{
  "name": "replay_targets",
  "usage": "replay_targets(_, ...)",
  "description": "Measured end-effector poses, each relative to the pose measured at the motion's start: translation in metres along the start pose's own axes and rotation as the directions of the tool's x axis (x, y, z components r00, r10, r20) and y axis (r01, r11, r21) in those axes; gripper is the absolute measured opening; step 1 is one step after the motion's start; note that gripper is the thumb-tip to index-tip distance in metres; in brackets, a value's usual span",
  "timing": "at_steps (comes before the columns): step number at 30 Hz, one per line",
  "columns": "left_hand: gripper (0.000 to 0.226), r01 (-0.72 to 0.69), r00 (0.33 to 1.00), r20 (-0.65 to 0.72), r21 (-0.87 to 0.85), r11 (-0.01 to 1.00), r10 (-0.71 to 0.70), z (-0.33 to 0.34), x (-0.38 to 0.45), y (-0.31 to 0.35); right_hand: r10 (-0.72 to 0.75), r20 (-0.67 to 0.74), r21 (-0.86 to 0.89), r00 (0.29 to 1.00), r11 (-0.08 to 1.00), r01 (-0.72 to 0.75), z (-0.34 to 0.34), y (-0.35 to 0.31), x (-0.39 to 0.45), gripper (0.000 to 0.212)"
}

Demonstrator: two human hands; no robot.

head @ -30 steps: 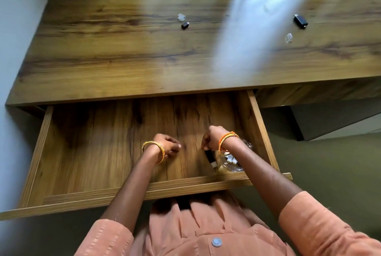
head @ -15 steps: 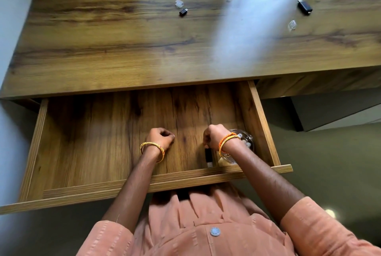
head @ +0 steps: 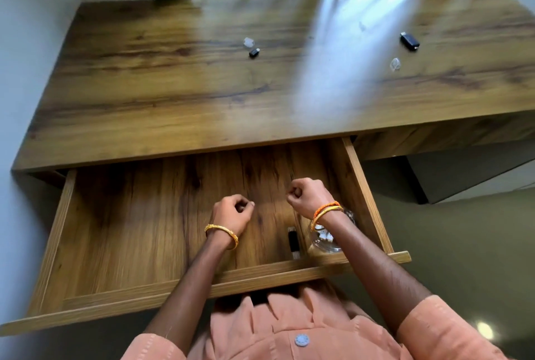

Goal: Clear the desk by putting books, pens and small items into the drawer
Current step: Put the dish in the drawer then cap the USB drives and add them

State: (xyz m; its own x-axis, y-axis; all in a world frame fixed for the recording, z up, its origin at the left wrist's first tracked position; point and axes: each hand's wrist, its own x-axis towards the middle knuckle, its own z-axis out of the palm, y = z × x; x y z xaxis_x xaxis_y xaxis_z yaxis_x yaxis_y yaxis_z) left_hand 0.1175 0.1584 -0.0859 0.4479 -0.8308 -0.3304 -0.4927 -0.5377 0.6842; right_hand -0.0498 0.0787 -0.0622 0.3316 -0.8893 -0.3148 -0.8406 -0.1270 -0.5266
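Both the left hand (head: 231, 213) and the right hand (head: 309, 194) hang over the open wooden drawer (head: 121, 232) with fingers curled on nothing, a black pen-like stick (head: 293, 242) and clear glass bowl (head: 325, 241) already sit by its front right corner, and two small black things (head: 254, 53) (head: 409, 41) and two clear bits (head: 248, 41) (head: 395, 64) wait near the brown wooden bench's (head: 173, 93) back edge.

Brown wood-grain desk top (head: 173, 93), glossy (window glare); matching open wooden drawer (head: 130, 229), duller; clear glass bowl (head: 327, 243); small black glossy plastic device (head: 409, 41).
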Motion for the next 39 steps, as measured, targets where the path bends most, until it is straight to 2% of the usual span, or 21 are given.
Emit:
replay_targets(4,0.017,-0.203,0.979,-0.029,-0.009,0.979,0.203,-0.009,0.003,0.034,-0.021,-0.235,0.111,0.972,0.993,0.048,-0.022,-0.013,0.003,0.017)
replay_targets(9,0.027,-0.34,0.94,-0.041,-0.029,0.94,0.338,-0.016,0.019,0.084,0.058,-0.423,0.236,0.904,0.971,0.048,-0.053,-0.016,0.01,0.031)
replay_targets(12,0.027,-0.374,0.927,-0.028,-0.046,0.926,0.373,-0.013,0.034,0.12,0.129,-0.489,0.275,0.863,0.961,0.012,-0.087,-0.011,0.023,0.028)
replay_targets(17,0.013,-0.401,0.914,0.05,-0.028,0.915,0.402,0.006,0.075,0.191,0.285,-0.586,0.388,0.758,0.921,-0.046,-0.169,0.016,0.066,0.025)
replay_targets(22,0.009,-0.371,0.906,0.198,-0.058,0.927,0.374,0.037,0.131,0.263,0.463,-0.578,0.511,0.672,0.848,-0.144,-0.254,0.073,0.136,0.024)
replay_targets(25,0.008,-0.323,0.914,0.235,-0.068,0.944,0.33,0.057,0.168,0.299,0.528,-0.505,0.509,0.683,0.821,-0.259,-0.292,0.109,0.18,0.029)
replay_targets(29,0.005,-0.296,0.922,0.245,-0.052,0.954,0.299,0.098,0.214,0.345,0.531,-0.403,0.468,0.745,0.819,-0.331,-0.322,0.15,0.245,0.042)
replay_targets(32,0.029,-0.388,0.894,0.264,0.055,0.92,0.361,0.137,0.231,0.377,0.506,-0.409,0.385,0.76,0.85,-0.359,-0.326,0.169,0.284,0.054)
replay_targets(36,0.045,-0.411,0.911,0.149,0.253,0.876,0.385,0.175,0.236,0.41,0.457,-0.456,0.315,0.764,0.886,-0.341,-0.326,0.179,0.32,0.041)
replay_targets(39,0.034,-0.386,0.922,0.122,0.308,0.869,0.367,0.183,0.237,0.42,0.433,-0.497,0.287,0.752,0.9,-0.328,-0.322,0.178,0.329,0.036)
